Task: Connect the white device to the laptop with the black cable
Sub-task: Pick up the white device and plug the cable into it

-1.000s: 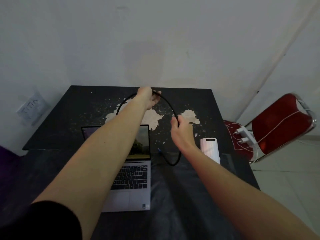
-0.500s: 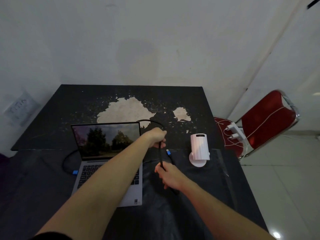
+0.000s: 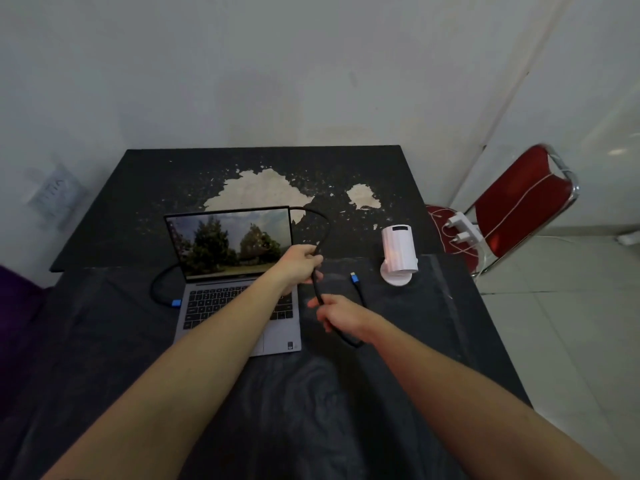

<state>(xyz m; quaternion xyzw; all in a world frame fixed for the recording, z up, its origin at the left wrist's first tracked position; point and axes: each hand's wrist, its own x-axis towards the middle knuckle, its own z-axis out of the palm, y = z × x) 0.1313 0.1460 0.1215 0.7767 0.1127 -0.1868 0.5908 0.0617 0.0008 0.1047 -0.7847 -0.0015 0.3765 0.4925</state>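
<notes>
1. Since the earlier frames, both hands have been brought down from above the far tabletop to the space just right of the laptop, and the black cable has been lowered with them.

2. Head view, hands: the left hand is closed around the cable beside the screen's right edge; the right hand is pinched on the same run nearer the body, with some fingers loosely extended.

3. Head view, task things: the cable is seen to arc from behind the screen through both hands, loop under the right wrist and end in a blue-collared plug lying free on the table, near the base of the white device. A second blue plug sits at the laptop's left edge.

4. Handling, as judged: the cable appears light and fairly stiff, since its curves are held without sagging. The blue collar is judged the place to grip it, so the tip can be steered. The upright device looks light and may need steadying.

5. Hidden or unclear: the device's port cannot be seen. Whether the left plug is fully seated cannot be told. The cable's path behind the screen is hidden.
</notes>
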